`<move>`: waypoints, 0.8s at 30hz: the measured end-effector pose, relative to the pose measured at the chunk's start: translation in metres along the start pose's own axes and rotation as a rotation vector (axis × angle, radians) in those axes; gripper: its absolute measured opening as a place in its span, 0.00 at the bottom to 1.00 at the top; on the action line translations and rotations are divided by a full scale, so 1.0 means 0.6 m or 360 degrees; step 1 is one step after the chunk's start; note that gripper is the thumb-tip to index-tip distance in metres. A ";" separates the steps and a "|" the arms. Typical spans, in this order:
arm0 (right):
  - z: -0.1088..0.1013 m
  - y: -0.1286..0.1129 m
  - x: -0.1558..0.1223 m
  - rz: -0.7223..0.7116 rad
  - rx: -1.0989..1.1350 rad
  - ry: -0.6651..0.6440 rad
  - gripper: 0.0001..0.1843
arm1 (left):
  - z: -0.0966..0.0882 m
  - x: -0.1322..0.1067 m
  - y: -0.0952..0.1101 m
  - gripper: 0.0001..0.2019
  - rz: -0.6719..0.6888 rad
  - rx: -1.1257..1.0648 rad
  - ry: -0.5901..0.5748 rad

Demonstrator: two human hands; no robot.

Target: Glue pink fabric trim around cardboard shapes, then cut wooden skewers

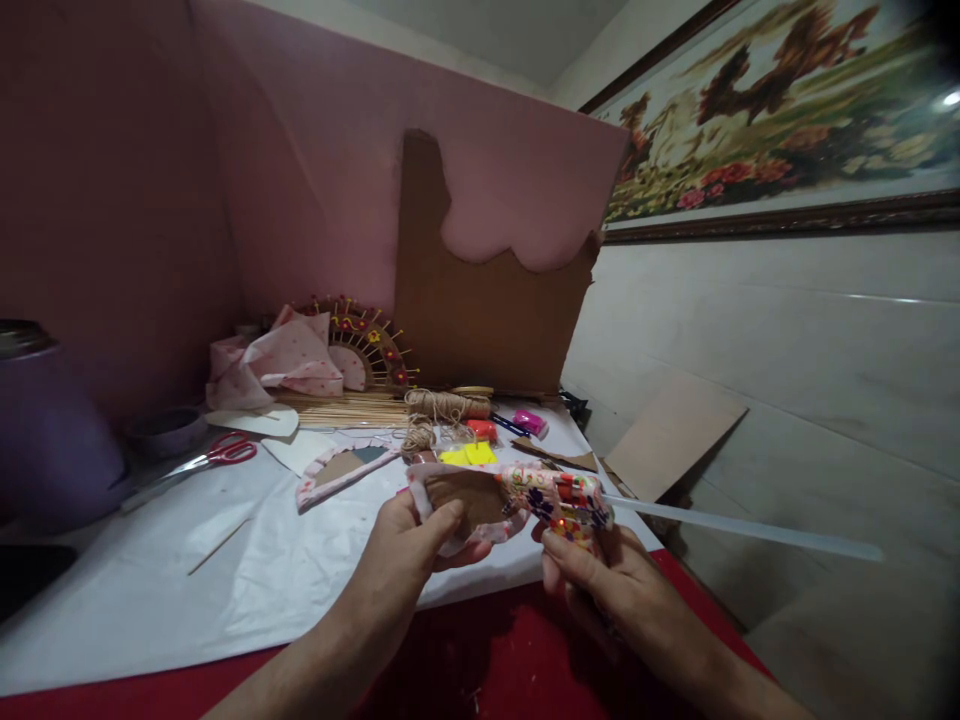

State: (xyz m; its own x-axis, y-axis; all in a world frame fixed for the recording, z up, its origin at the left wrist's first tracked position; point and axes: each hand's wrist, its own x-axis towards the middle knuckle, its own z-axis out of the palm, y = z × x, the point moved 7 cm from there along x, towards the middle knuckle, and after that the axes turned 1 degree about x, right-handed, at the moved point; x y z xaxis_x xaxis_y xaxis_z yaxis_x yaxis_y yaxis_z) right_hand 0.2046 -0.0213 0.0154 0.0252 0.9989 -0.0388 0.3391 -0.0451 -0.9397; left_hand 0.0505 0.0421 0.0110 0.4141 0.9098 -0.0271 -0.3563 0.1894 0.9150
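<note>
My left hand (405, 550) grips a brown cardboard piece (466, 502) whose edge is wrapped in pink dotted fabric. In my right hand (600, 570) is a flower-patterned hot glue gun (559, 492), with a small light glowing near my fingers. A long translucent glue stick (742, 527) sticks out of its back end to the right. The gun's nozzle points left at the cardboard's upper edge; whether they touch I cannot tell. Just behind lies a similar fabric-edged piece (341, 472) on the white-covered table (202, 600).
Red-handled scissors (231, 449), a thin stick (217, 547), a twine spool (448, 404) and yellow pieces (471, 454) lie about. Behind them stand a decorated half-round fan (375, 340), crumpled pink fabric (281, 352) and a cut cardboard sheet (487, 320). A purple container (56, 440) is at left.
</note>
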 end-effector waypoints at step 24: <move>-0.003 0.014 0.000 0.0160 0.0070 0.0008 0.26 | 0.002 -0.006 0.001 0.17 -0.0015 0.0057 -0.0005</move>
State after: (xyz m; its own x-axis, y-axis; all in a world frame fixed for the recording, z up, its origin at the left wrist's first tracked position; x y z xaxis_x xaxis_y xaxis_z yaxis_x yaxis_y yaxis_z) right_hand 0.2092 -0.0220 0.0081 0.0620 0.9893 -0.1317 0.2929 -0.1442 -0.9452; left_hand 0.0497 0.0383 0.0121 0.4198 0.9069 -0.0348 -0.3224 0.1848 0.9284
